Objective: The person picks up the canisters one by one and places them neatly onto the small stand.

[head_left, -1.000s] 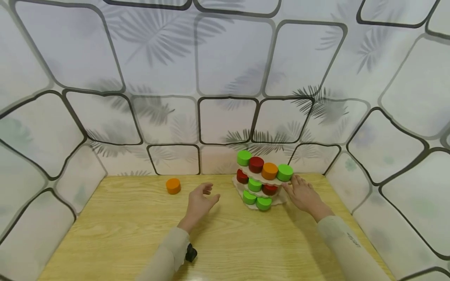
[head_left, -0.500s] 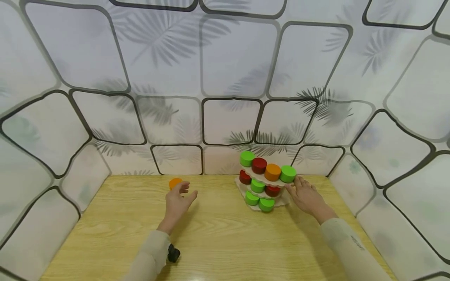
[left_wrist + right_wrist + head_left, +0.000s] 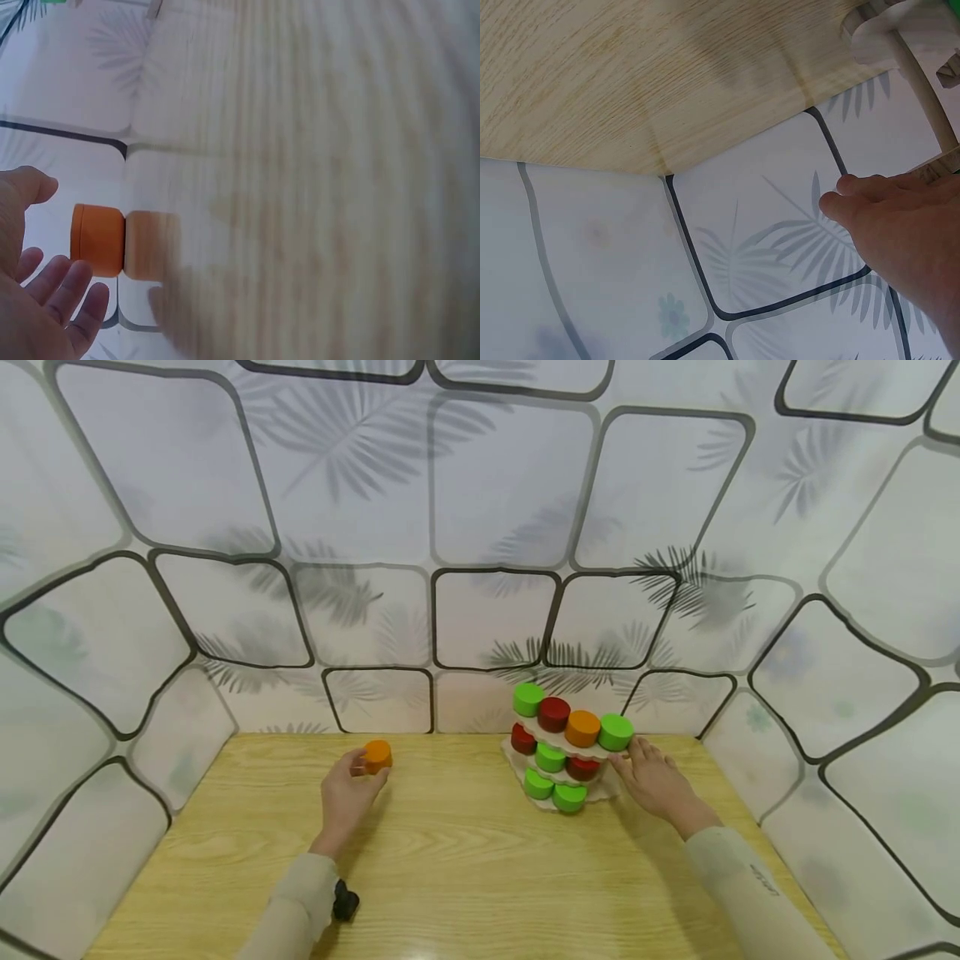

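An orange cylinder (image 3: pixel 378 757) stands on the wooden table near the back wall. My left hand (image 3: pixel 351 797) is right at it, thumb on the near side and fingers on the left. In the left wrist view, the thumb is spread away from the orange cylinder (image 3: pixel 99 240) and a fingertip overlaps its edge. A three-tier stand with scalloped plates (image 3: pixel 600 790) sits to the right, bearing green, dark red and orange cylinders. At its right side my right hand (image 3: pixel 656 783) touches the top plate's edge beside a green cylinder (image 3: pixel 616 732), fingers extended.
Patterned white sheeting (image 3: pixel 491 618) rises behind and on both sides of the wooden table (image 3: pixel 465 860). A dark red cylinder (image 3: pixel 554 714) and an orange one are among those on the top plate. A small black device (image 3: pixel 345 900) is at my left wrist.
My left hand has moved left across the table, from the middle to the lone orange cylinder. The right hand has stayed at the stand. The head view has shifted slightly.
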`<action>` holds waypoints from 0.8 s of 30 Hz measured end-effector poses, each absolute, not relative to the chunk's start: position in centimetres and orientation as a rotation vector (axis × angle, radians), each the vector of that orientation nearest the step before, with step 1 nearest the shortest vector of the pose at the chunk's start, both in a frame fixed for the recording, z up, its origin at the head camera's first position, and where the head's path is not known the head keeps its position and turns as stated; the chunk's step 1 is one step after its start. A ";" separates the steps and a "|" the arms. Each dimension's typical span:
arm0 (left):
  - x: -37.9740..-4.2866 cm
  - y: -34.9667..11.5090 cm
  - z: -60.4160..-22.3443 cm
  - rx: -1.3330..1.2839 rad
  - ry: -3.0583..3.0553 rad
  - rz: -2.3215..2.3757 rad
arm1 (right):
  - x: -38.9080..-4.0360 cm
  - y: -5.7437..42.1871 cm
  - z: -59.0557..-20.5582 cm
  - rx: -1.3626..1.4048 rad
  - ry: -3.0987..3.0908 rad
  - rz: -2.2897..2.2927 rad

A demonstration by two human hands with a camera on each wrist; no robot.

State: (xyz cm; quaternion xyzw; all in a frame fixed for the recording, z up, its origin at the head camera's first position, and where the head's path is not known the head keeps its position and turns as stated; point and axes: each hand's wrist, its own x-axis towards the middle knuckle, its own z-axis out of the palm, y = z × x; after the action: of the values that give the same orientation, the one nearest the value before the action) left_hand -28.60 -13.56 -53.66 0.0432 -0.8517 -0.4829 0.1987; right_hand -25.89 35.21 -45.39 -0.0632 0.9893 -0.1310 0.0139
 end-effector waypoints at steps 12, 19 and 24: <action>-30.1 -14.4 -54.0 0.145 -2.471 -1.348 | -26.0 35.4 -45.7 -0.184 3.089 -0.410; -31.0 -14.6 -54.1 0.139 -2.527 -1.342 | -26.0 35.3 -45.6 -0.173 3.077 -0.407; -31.4 -14.7 -54.0 0.132 -2.553 -1.340 | -26.0 35.3 -45.6 -0.167 3.068 -0.406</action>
State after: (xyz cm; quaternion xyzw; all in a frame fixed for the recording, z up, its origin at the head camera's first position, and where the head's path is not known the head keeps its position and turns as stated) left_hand -31.37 -14.66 -54.02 0.0452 -0.8773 -0.4605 0.1271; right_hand -25.97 35.29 -45.55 -0.0539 0.9897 -0.1308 0.0211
